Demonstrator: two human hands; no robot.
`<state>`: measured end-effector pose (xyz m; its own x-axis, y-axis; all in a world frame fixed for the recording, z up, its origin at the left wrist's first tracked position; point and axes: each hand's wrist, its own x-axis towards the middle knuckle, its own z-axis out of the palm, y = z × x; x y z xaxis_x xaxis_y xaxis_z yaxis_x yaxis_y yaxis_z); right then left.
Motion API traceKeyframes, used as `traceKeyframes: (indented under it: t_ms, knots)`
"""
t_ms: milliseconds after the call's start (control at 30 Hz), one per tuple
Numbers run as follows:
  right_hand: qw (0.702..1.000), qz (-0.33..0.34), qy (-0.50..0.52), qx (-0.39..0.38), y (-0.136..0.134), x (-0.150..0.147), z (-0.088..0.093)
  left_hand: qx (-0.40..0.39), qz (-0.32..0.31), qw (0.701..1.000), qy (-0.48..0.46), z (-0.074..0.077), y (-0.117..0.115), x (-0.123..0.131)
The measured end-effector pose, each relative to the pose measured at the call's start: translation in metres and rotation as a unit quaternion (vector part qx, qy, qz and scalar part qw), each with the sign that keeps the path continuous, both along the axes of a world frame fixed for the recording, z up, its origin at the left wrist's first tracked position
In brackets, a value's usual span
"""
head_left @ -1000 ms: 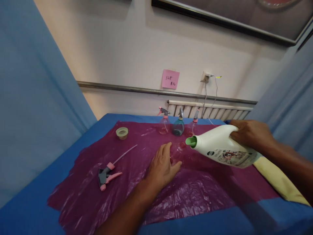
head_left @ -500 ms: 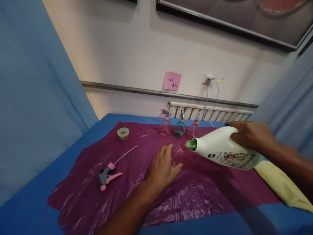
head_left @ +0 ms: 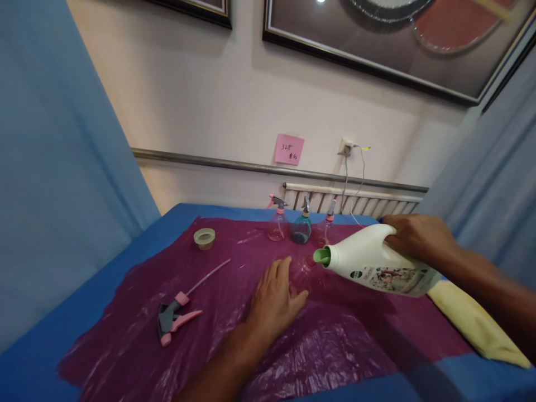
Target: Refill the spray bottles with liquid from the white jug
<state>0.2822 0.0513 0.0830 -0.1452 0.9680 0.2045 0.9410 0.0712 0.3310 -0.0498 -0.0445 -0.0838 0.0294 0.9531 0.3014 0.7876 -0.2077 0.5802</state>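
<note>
My left hand (head_left: 272, 298) is curved around a clear spray bottle body (head_left: 300, 274), its thumb on the near side and fingers behind. That bottle has no spray head on it and leans right, its reddish neck beside the jug's spout. My right hand (head_left: 412, 234) grips the handle of a cream detergent jug (head_left: 377, 262), tipped left with its green spout at the bottle's mouth. I cannot make out any liquid running. On the left lies a loose grey and pink spray head (head_left: 170, 318) with its tube.
Three spray bottles with heads stand at the back: a clear one (head_left: 277, 226), a teal one (head_left: 301, 229) and another clear one (head_left: 326, 226). A small translucent cup (head_left: 205, 239) stands back left. Purple plastic sheet (head_left: 335, 340) covers the blue table; yellow cloth (head_left: 473, 324) lies right.
The camera view has tilted up slightly, so the table things sit lower in the picture. Both hands, the jug and the clear bottle keep nearly the same places relative to each other.
</note>
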Motion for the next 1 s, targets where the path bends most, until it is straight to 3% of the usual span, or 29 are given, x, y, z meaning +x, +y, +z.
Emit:
traceKeyframes:
  t_ms: [1000]
  knots:
    - [0.999,0.019,-0.024,0.016,-0.0006,-0.0058,0.0089,0.0,0.0,1.0,0.006,-0.002,0.0011,-0.0011]
